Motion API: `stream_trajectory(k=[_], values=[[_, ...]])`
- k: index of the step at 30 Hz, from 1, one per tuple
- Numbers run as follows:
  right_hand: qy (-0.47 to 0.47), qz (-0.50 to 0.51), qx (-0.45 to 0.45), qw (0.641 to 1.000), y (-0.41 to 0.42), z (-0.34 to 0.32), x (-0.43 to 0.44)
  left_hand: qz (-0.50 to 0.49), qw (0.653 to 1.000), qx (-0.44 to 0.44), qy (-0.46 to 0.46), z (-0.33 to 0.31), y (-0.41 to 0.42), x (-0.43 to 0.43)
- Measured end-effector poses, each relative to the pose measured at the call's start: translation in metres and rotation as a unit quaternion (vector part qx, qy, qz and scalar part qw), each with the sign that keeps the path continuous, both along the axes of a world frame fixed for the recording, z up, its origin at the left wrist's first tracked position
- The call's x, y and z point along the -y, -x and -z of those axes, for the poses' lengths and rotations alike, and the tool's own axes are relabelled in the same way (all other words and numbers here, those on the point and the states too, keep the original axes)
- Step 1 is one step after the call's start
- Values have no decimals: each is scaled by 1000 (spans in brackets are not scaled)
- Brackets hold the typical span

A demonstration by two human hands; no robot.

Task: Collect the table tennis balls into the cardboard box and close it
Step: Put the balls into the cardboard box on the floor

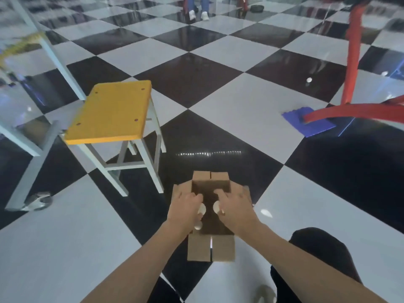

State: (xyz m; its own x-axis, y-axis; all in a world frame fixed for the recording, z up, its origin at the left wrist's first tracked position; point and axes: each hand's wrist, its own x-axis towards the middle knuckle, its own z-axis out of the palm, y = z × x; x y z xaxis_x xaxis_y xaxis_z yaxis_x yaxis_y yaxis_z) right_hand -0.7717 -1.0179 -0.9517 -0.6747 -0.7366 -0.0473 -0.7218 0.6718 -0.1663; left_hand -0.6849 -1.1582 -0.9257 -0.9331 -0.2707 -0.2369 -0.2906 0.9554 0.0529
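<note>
On the glossy black-and-white chequered floor, near its lower middle tiles, sits a small brown cardboard box (211, 248), open, with its matte flaps splayed outward front and back. Both bare forearms reach down over the opening. The left hand (185, 207) hovers above the box's left side with fingers spread and lightly bent, and a smooth white table tennis ball (201, 209) shows at the inner edge of its palm. The right hand (237, 206) mirrors it over the right side, with a second ball (216, 207) tucked by its thumb. Motion blur hides whether either ball is pinched or lying loose inside. A third ball (198, 226) peeks out beside the left wrist, within the box's dark interior. Far off toward the floor's upper right, a stray ball (309, 79) rests on a black tile near a curved red frame (352, 62) and a ridged blue mat (314, 125). To the left stands a square yellow-topped stool (109, 112) on white angular legs.
</note>
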Motion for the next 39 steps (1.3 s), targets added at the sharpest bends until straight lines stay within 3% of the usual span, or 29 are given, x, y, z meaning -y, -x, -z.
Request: stream_trajectory(k=[5,11,20,26,33,39], values=[[-16,-19,28,999,-10,36,3,11,1000,-12,-15,33,-6,2],[-7,-42,56,998,-7,32,5,-12,999,-10,-38,26,-9,1],[-32,-10,-52,998,-4,-9,-6,-63,991,-97,73,-5,0,-3],[-52,6,-68,996,2,-145,-29,-31,986,-126,104,-133,5,-14],[-34,51,-112,992,23,-374,-44,-3,981,-163,105,-358,35,-28],[-23,105,-144,984,40,-532,-72,55,972,-192,124,-516,74,-51]])
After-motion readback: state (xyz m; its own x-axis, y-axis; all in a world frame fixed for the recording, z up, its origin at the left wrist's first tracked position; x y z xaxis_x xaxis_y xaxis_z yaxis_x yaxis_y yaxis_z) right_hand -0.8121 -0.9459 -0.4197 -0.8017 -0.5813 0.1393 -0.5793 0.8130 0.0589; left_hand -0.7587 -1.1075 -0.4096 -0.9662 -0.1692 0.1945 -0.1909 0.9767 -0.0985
